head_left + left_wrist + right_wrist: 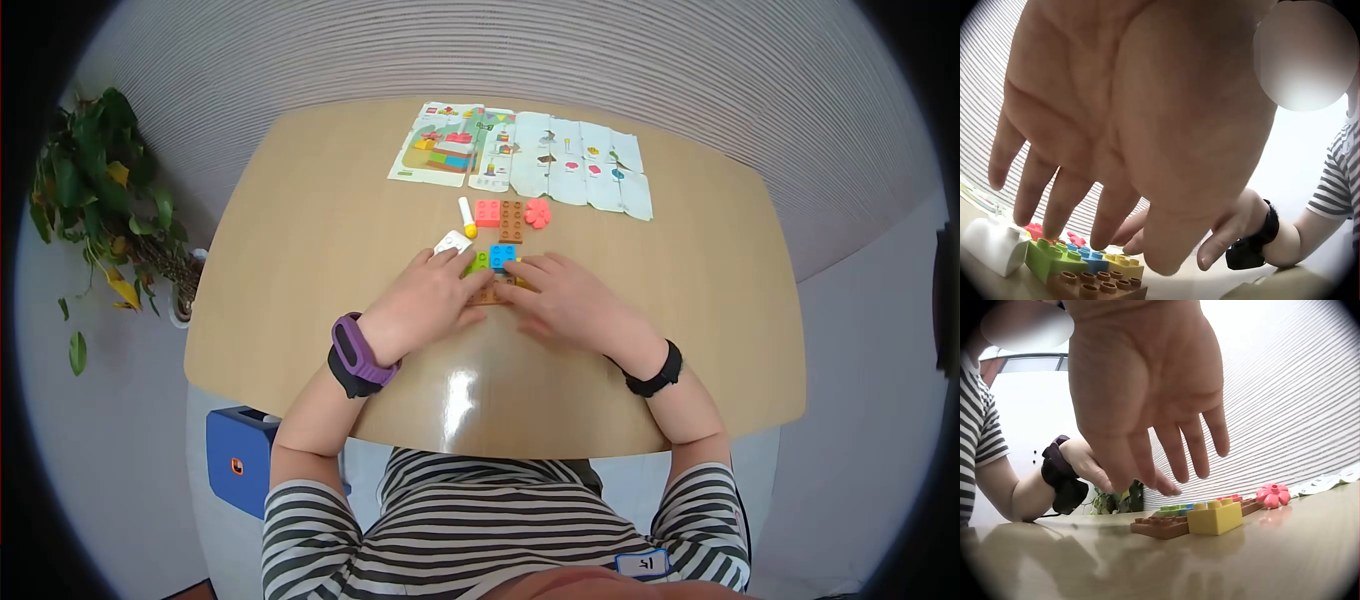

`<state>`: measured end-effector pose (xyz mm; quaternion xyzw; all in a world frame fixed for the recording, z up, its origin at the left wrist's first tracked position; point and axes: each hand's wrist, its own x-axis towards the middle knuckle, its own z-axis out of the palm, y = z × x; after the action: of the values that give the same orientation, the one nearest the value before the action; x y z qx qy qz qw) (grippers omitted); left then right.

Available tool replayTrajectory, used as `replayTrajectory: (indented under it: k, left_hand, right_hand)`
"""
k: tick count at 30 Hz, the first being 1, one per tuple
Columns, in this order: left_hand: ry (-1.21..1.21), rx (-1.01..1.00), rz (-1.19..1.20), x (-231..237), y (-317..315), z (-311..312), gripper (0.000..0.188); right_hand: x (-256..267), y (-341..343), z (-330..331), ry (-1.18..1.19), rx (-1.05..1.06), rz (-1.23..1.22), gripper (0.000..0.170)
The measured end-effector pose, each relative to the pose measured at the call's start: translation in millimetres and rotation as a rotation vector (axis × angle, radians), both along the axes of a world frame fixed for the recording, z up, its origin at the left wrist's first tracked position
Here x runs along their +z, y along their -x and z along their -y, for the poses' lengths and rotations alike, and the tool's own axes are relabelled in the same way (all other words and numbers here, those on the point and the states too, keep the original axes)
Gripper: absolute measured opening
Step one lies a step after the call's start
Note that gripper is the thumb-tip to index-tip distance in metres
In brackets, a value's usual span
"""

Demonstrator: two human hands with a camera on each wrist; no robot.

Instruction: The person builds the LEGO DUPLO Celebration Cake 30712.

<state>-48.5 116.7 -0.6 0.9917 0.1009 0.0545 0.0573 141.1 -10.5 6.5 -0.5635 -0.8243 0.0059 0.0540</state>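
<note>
Here, the left hand (420,298) and the right hand (572,298) hover with fingers spread fairly straight, gripping nothing; whether any fingertip touches a brick I cannot tell. Beneath them lies a flat brown studded plastic plate (1100,287). Just beyond it sit a lime-green plastic brick (1041,265), a bright blue plastic brick (502,256) and a yellow plastic brick (1215,521), with a white rounded plastic brick (453,241) to their left. Farther off are a coral-red square plastic brick (487,212) and a coral-red plastic flower (538,213), then creased, printed paper sheets (580,170).

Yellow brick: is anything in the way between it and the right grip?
No, nothing visible: in the right wrist view, the right grip is above the yellow brick, with a bare gap between.
</note>
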Motion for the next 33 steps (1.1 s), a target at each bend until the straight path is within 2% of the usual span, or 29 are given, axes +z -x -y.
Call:
replayTrajectory:
  k: [4,10,12,16,19,21,25,28,33]
  left_hand:
    - [-0.018,0.008,-0.036,-6.0,5.2,6.6,0.05]
    - [-0.003,-0.006,-0.022,-15.4,6.3,12.8,0.052]
    - [0.018,-0.012,-0.029,-17.3,5.7,13.7,0.051]
    - [-0.026,-0.032,0.033,-22.3,5.5,15.0,0.045]
    - [-0.016,-0.041,0.021,-21.7,5.3,16.7,0.038]
    - [0.014,-0.033,-0.029,-18.6,3.8,16.4,0.032]
    - [-0.017,-0.036,0.062,-26.1,3.0,16.3,0.021]
    - [-0.016,-0.039,0.059,-26.2,3.7,16.5,0.016]
    - [0.062,-0.014,0.02,-16.1,6.2,14.2,0.01]
  right_hand:
    - [-11.5,-0.7,0.3,-0.035,0.039,0.009,0.043]
    - [-14.0,-0.7,4.6,0.044,0.002,0.065,0.052]
    - [-14.9,-2.6,4.4,0.033,0.012,0.053,0.05]
    - [-9.2,-6.0,5.0,0.098,0.009,0.004,0.047]
    - [3.3,-8.7,3.7,0.229,0.003,-0.054,0.042]
    - [8.9,-9.1,3.6,0.142,0.004,-0.065,0.041]
    - [1.1,-4.2,5.6,0.032,0.036,-0.08,0.038]
    - [-12.7,-3.5,8.3,0.075,0.107,-0.029,0.036]
    - [-4.3,-13.5,8.5,0.177,-0.031,0.005,0.037]
